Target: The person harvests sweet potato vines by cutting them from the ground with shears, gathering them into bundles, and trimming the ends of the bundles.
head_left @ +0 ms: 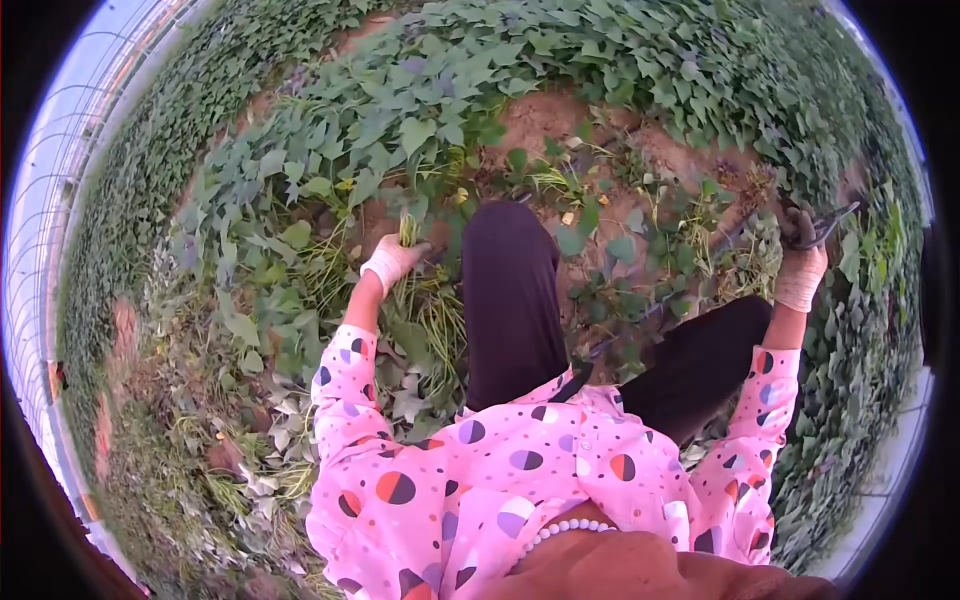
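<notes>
My left hand, in a pale glove, is closed around a small bunch of cut-looking green stems to the left of my raised knee. Long leafless stems lie just below that hand. Out to the right, my right hand wears a pale glove with dark fingers. It is closed on a dark tool with a loop, which looks like scissors. The blades are hard to make out against the plants.
Dense leafy vines spread ahead and on both sides. Reddish bare soil shows in front of my knees, with scattered leaves and stems. Wilted foliage lies at lower left. A hooped greenhouse frame stands at the far left.
</notes>
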Motion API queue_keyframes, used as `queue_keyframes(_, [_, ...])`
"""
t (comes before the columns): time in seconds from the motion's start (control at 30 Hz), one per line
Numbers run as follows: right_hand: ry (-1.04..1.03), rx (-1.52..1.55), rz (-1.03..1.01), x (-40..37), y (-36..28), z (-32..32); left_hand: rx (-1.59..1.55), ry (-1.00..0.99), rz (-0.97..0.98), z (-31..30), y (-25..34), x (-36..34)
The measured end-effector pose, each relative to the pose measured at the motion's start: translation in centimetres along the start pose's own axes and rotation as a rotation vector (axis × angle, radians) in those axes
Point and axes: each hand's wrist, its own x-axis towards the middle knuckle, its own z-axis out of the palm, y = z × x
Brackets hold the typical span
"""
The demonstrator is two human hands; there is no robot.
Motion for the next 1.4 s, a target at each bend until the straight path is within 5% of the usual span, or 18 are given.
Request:
queue_keyframes(0.07, [-0.036,-0.174,-0.064,-0.5,-0.8,2.0,0.05,-0.198,-0.194,3.3,-1.5,-2.1])
queue_keyframes(0.13, [-0.067,-0.345,-0.123,-0.5,-1.7,2.8,0.169,-0.28,-0.073,7.4,-6.7,-1.8])
queue_keyframes(0.23, [-0.197,-0.435,-0.108,-0.7,-3.6,4.5,0.382,-0.386,-0.132,8.0,-3.8,-3.7])
queue_keyframes(0.33, [-0.324,-0.461,-0.1,-0.9,-5.7,6.8,0.365,-0.305,-0.109,8.9,-6.6,-2.0])
queue_keyframes(0.4, [-0.445,-0.71,-0.06,-0.1,-6.4,8.0,0.273,-0.274,-0.221,7.0,-4.6,-1.6])
queue_keyframes(0.5, [-0.712,-1.049,-0.067,-2.1,-6.2,14.2,0.246,-0.171,-0.1,5.8,-4.4,0.9])
queue_keyframes(0.73, [-0.921,-1.07,0.369,-2.6,4.4,20.6,0.569,0.001,0.129,5.1,4.8,11.1])
queue_keyframes(0.77, [-1.183,-1.099,-0.007,-0.9,7.9,19.3,0.654,-0.029,0.223,6.1,5.1,13.4])
queue_keyframes(0.8, [-1.168,-1.121,0.263,-0.4,9.6,20.5,0.777,-0.168,0.175,6.8,6.1,16.0])
queue_keyframes(0.83, [-1.273,-1.253,0.307,0.2,11.6,21.9,0.894,-0.31,0.123,7.0,6.8,19.0])
queue_keyframes(0.93, [-1.636,-1.212,-0.114,2.7,22.8,22.9,0.906,-0.3,0.275,6.6,4.4,26.8])
queue_keyframes(0.97, [-1.599,-1.341,0.264,2.5,25.2,25.3,1.422,-0.218,0.675,8.5,-2.3,33.6])
queue_keyframes(1.0, [-1.678,-1.437,0.39,2.7,29.2,26.7,1.331,-0.239,0.598,7.8,-2.2,34.8])
queue_keyframes(1.17, [-1.758,-1.375,0.276,-1.4,44.1,32.3,1.271,-0.463,0.409,6.3,-6.2,40.9])
queue_keyframes(1.23, [-1.773,-1.336,0.298,-2.9,47.0,33.9,0.901,-0.121,0.085,6.0,-6.7,41.0])
queue_keyframes(1.3, [-1.784,-1.33,0.309,-4.0,48.9,35.1,1.678,-0.331,0.301,6.5,-12.7,43.3])
queue_keyframes(1.4, [-1.836,-1.34,0.32,-5.8,52.3,36.0,1.412,-0.401,0.338,2.9,-4.5,37.2])
